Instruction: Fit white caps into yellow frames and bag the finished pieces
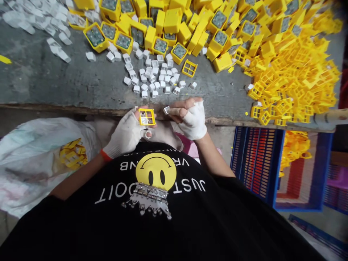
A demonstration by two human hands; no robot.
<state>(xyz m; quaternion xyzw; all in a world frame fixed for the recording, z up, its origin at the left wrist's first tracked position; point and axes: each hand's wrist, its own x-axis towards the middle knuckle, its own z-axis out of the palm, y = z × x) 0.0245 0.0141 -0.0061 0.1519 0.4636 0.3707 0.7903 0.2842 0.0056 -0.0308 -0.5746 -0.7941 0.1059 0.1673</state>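
Both forearms [78, 177] angle inward: left hand [128, 129], fingers curled, grips a yellow four-windowed frame [146, 117]; right hand [192, 119] pinches what seems a white cap [166, 110].

The left hand [127, 129] holds a yellow frame [147, 117], the right hand [191, 119] apparently a small white cap [166, 110].

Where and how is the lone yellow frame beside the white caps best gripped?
Pinch the frame by its thin right rim, probably from the near right: bare table lies there, while a yellow box crowds its far left side.
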